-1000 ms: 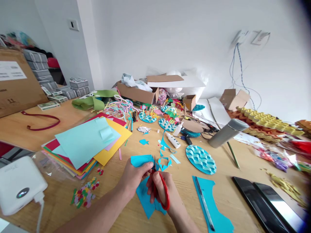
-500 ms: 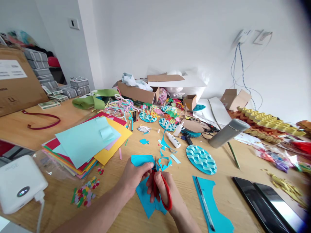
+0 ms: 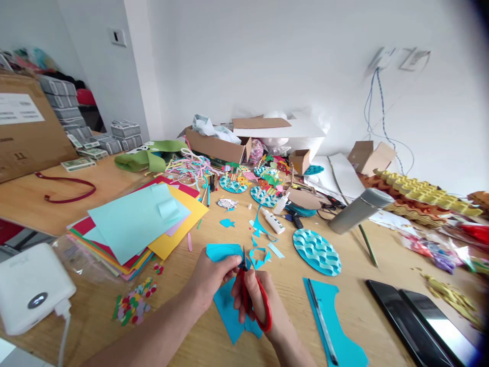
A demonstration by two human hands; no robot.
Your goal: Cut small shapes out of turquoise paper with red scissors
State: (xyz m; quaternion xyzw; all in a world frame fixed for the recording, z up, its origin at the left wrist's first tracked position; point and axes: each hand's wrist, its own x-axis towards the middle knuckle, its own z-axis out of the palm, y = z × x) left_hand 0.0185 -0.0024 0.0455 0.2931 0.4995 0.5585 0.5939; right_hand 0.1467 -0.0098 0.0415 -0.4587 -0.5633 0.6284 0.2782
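Between the fingers of my left hand [image 3: 214, 278] is a sheet of blue paper [image 3: 222, 250], its upper edge showing above the knuckles. My right hand [image 3: 260, 300] grips red-handled scissors [image 3: 266, 311], with the dark blades pointing away from me at the paper's right edge, close to my left fingertips. More blue paper [image 3: 231, 306] shows below the hands. Just beyond the blades lies a ring-like blue paper offcut [image 3: 260, 258]. Farther off rests a small blue paper fish [image 3: 227, 223].
Left are stacked coloured sheets [image 3: 126, 219], paper dots [image 3: 133, 306] and a white power bank [image 3: 34, 290]. Right are a wavy-patterned blue disc [image 3: 316, 252], blue paper with a pen [image 3: 323, 323], phones [image 3: 412, 316] and a grey flask [image 3: 359, 210]. Glue bottles [image 3: 274, 221] lie ahead.
My right hand and the scissors handles have shifted very slightly. My left hand and the paper stay almost in place.
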